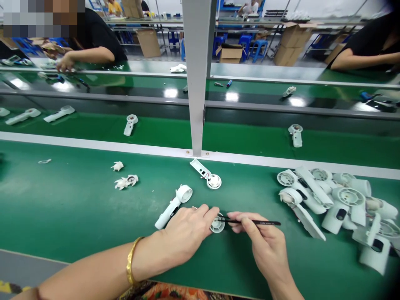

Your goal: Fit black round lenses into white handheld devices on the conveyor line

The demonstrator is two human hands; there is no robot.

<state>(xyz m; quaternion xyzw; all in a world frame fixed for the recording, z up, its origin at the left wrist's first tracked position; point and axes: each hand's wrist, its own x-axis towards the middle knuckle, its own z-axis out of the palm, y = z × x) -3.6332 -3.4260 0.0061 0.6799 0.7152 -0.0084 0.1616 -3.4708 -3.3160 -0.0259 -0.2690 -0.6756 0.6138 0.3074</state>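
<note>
My left hand (190, 231), with a gold bangle on its wrist, is closed round a small white fan part whose round ring (217, 223) shows past the fingertips. My right hand (261, 237) pinches black tweezers (264, 223), their tips over that ring. Left of my left hand lies a white fan body (173, 206) with a dark oval button. Just beyond both hands an opened white fan half (214, 181) rests on the green table, its red wires and round motor housing visible. The rest of the part under my left hand is hidden.
A pile of white fan bodies (342, 214) covers the right side. Small white fan blades (126, 181) lie at the left. A grey post (196, 83) stands at the table's far edge. Beyond it, a green belt (156, 129) carries fan parts, and people sit across.
</note>
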